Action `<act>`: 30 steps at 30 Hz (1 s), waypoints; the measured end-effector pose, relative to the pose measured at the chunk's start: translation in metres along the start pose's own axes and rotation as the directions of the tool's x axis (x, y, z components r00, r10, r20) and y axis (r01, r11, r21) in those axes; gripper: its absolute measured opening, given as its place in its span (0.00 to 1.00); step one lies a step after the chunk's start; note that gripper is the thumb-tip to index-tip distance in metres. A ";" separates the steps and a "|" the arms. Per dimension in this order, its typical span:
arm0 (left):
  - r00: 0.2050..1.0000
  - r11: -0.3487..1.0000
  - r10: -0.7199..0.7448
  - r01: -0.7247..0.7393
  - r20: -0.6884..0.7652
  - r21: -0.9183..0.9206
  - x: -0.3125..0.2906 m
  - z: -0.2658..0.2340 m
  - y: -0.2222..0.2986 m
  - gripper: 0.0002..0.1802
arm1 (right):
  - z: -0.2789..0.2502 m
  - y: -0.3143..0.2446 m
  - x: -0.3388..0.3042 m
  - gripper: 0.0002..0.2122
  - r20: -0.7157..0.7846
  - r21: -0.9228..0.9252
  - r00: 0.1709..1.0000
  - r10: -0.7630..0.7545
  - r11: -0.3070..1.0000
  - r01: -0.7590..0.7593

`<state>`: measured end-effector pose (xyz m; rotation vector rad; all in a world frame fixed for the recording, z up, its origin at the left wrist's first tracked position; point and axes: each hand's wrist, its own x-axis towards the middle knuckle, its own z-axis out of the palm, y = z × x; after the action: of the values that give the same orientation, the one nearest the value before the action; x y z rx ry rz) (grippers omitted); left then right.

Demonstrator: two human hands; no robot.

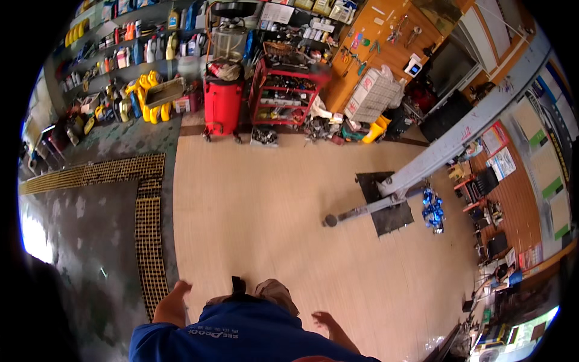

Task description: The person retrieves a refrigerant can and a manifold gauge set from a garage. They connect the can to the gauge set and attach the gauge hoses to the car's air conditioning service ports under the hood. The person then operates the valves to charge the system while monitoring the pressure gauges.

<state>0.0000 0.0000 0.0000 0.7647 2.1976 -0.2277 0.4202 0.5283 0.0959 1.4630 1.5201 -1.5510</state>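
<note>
I stand upright in a workshop, in a blue shirt, with both arms hanging a little away from my sides. To the left of my body, my left hand (181, 288) hangs above the edge of the tan floor (259, 199). Its fingers look loosely bent and apart, with nothing visible in them. On the other side, my right hand (322, 318) hangs over the tan floor too, fingers slightly curled and apart, holding nothing I can see. Neither hand touches an object. Closest to the left hand is a yellow floor grating (149, 241).
A grey lift post (446, 145) with a low arm (356, 213) reaches over the floor at right, beside a blue shiny bundle (432, 211). Along the back stand a red wheeled drum (222, 105), a red tool cart (286, 96) and shelves of bottles (154, 51).
</note>
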 end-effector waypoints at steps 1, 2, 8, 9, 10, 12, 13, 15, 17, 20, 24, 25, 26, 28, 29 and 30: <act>0.986 0.994 0.101 -0.096 -0.131 0.046 0.060 -0.054 0.008 0.26 | -0.026 -0.082 0.012 0.19 -0.025 -0.103 0.997 0.074 0.992 -0.076; 0.948 0.971 0.221 -0.192 -0.230 0.142 0.132 -0.121 0.020 0.22 | -0.036 -0.089 0.019 0.19 -0.019 -0.029 0.992 0.125 0.992 -0.125; 0.798 0.698 0.101 -0.483 -0.594 -0.529 0.333 -0.457 0.161 0.18 | -0.185 -0.282 0.167 0.13 -0.177 0.276 0.970 0.167 0.954 -0.115; 0.864 0.527 -0.015 -0.421 -0.504 -0.738 0.346 -0.495 0.177 0.18 | -0.213 -0.313 0.198 0.11 -0.176 0.329 0.977 0.120 0.943 -0.057; 0.815 0.777 -0.027 -0.347 -0.579 -0.525 0.367 -0.470 0.131 0.19 | -0.221 -0.389 0.225 0.06 -0.038 0.390 0.996 -0.075 0.917 0.084; 0.834 0.968 0.215 -0.249 -0.508 0.000 0.413 -0.469 0.105 0.22 | -0.267 -0.536 0.312 0.05 0.177 0.359 0.955 -0.239 0.919 0.163; 0.943 0.951 0.002 -0.105 -0.332 -0.291 0.405 -0.442 0.080 0.27 | -0.234 -0.627 0.309 0.06 -0.067 0.119 0.940 -0.335 0.933 0.341; 0.982 0.795 -0.184 0.120 -0.048 -0.594 0.415 -0.470 0.103 0.30 | -0.285 -0.769 0.336 0.07 -0.099 -0.123 0.910 -0.403 0.912 0.391; 0.975 0.979 0.169 -0.149 -0.145 0.141 0.396 -0.440 0.068 0.23 | -0.264 -0.927 0.343 0.05 -0.165 0.031 0.860 -0.482 0.870 0.493; 0.962 0.995 -0.062 0.040 0.264 0.087 0.409 -0.444 0.073 0.20 | -0.283 -1.110 0.375 0.11 -0.168 0.124 0.766 -0.620 0.758 0.641; 0.982 0.994 0.016 0.005 0.186 -0.111 0.447 -0.500 0.080 0.14 | -0.290 -1.305 0.418 0.15 -0.123 0.198 0.720 -0.683 0.694 0.692; 0.997 0.998 0.037 -0.034 0.065 -0.049 0.468 -0.523 0.083 0.13 | -0.290 -1.345 0.424 0.15 -0.110 0.194 0.732 -0.672 0.708 0.679; 0.979 0.994 0.101 -0.092 -0.176 0.061 0.499 -0.549 0.086 0.11 | -0.292 -1.385 0.429 0.15 -0.100 0.190 0.743 -0.662 0.720 0.667; 0.946 0.951 0.202 -0.128 -0.253 0.282 0.577 -0.621 0.067 0.12 | -0.312 -1.457 0.439 0.14 -0.117 0.133 0.713 -0.691 0.700 0.701; 0.969 0.917 0.229 -0.182 -0.094 0.355 0.618 -0.663 0.058 0.14 | -0.308 -1.503 0.443 0.12 -0.106 0.234 0.690 -0.716 0.657 0.717; 0.967 0.882 0.248 -0.252 0.064 0.398 0.661 -0.702 0.047 0.17 | -0.311 -1.546 0.448 0.10 -0.081 0.230 0.655 -0.752 0.625 0.746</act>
<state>-0.7480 0.6095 -0.0030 1.2620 2.0351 -0.5647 -0.9981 1.3201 0.3152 0.9123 2.1520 -2.2866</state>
